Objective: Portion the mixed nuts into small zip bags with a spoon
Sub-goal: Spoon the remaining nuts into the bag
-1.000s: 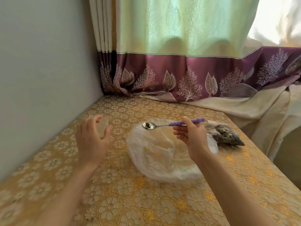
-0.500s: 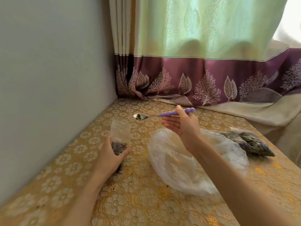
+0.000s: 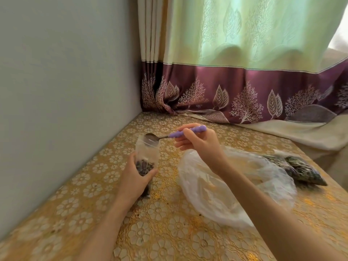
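My left hand (image 3: 134,176) grips a small clear zip bag (image 3: 147,153) upright above the table, its lower part dark with nuts. My right hand (image 3: 199,142) pinches the purple handle of a metal spoon (image 3: 186,132), and the spoon's bowl is at the bag's open mouth. A large crumpled clear plastic bag (image 3: 235,187) lies on the table under my right forearm; I cannot make out nuts in it.
Filled dark zip bags (image 3: 299,169) lie at the right, behind the large bag. The table (image 3: 165,232) has a gold floral cloth. A grey wall runs along the left and a green-and-purple curtain (image 3: 244,81) hangs at the back.
The spoon has travelled left from over the large bag to the small bag's mouth. My left hand has lifted the small bag upright, and the view has shifted left.
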Motion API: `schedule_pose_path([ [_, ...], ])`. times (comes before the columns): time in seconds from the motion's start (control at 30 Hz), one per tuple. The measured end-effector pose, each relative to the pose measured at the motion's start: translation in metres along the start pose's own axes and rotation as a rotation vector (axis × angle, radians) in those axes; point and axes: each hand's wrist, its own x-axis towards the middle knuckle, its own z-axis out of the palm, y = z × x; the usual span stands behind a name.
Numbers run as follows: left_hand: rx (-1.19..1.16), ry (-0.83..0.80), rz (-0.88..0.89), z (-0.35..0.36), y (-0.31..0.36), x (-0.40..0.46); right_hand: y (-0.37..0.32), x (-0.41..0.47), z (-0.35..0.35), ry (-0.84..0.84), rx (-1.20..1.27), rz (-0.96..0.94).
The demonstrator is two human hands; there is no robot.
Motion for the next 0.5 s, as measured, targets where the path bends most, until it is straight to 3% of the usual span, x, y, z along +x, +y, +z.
schedule_pose_path([
  [0.23, -0.076, 0.022, -0.010, 0.000, 0.003, -0.003, -0.009, -0.013, -0.025, 0.165, 0.103, -0.009],
  [0.5, -0.146, 0.063, 0.100, 0.002, 0.020, -0.016, 0.004, -0.062, -0.095, 0.578, 0.158, 0.206],
])
